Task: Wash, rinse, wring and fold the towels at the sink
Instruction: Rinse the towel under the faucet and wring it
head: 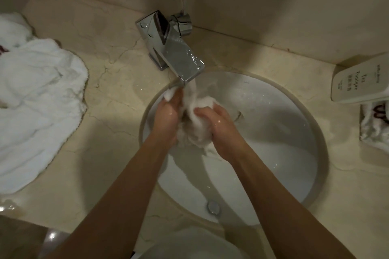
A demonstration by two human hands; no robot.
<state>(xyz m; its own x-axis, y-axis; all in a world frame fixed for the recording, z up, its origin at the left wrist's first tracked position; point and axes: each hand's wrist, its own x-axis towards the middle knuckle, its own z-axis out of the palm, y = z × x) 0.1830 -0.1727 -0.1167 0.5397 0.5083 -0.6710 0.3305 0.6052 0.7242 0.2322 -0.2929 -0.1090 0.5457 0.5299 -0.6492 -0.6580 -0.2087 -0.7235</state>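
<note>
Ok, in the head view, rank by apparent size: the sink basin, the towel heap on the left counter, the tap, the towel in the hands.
1. sink basin
2. towel heap
3. tap
4. towel in the hands, partly hidden by both hands.

We see a white towel (200, 115) bunched over a white basin (273, 132) rimmed in beige. The faucet (174, 52) is shiny chrome, the countertop (109, 82) cream marble with thin dark veins. The towel pile (35, 101) is white with a dark red mark; the cream bottle (357, 84) bears dark lettering.
</note>
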